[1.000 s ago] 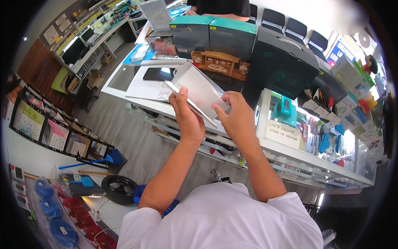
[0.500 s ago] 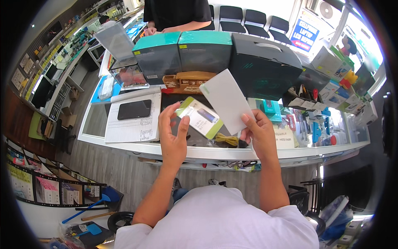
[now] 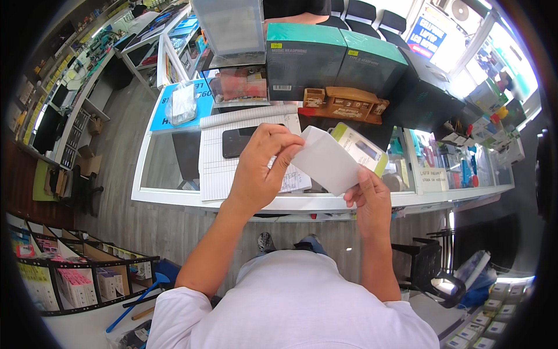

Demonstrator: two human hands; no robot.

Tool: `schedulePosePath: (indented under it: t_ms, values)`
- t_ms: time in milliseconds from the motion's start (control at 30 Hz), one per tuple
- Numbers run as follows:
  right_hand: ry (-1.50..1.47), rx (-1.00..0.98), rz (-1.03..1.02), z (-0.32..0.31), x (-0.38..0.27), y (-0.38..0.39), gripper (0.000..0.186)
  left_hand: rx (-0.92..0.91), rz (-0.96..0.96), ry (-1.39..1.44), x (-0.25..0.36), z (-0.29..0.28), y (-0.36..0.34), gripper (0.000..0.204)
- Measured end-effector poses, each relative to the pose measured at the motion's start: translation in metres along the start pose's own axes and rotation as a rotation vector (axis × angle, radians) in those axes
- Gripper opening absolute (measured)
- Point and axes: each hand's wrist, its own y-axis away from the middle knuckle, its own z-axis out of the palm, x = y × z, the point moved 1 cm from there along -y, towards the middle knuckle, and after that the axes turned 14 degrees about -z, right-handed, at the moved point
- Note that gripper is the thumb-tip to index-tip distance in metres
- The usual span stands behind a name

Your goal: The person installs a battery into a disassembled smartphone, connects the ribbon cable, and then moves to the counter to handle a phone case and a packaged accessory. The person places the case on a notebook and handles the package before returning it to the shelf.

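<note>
A flat white paper sleeve [image 3: 331, 160] is held up above the counter's front edge. My right hand [image 3: 372, 198] pinches its lower right end between thumb and fingers. At its upper left end my left hand [image 3: 264, 166] is closed on the corner, where the paper looks folded or lifted. Behind the sleeve lies a green and white flat package [image 3: 361, 146] with a phone picture on it, partly covered. To the left, a black smartphone [image 3: 233, 144] rests on an open lined notebook [image 3: 212, 174], partly hidden by my left hand.
The glass counter [image 3: 168, 157] has a white frame. Along its back stand boxed headphones [image 3: 305, 64], a dark box [image 3: 427, 87], a wooden desk calendar [image 3: 351, 104] and a clear plastic case [image 3: 238, 84]. A bagged item [image 3: 182, 104] lies on a blue sign. A black chair [image 3: 427, 262] stands at right.
My left hand, open beside the green and white package before, is now closed on the sleeve's upper left corner. The sleeve has tilted and come lower. The view has turned left.
</note>
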Motion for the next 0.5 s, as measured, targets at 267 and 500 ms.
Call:
schedulePosePath:
  t_ms: [267,500]
  values:
    - [0.340,-0.274,-0.038,0.007,-0.020,-0.022,0.038,-0.313,-0.713,0.413,-0.033,-0.029,0.026,0.022]
    - [0.333,-0.536,0.037,0.017,-0.007,-0.046,0.030,-0.163,-0.821,0.454,-0.045,-0.043,0.047,0.016]
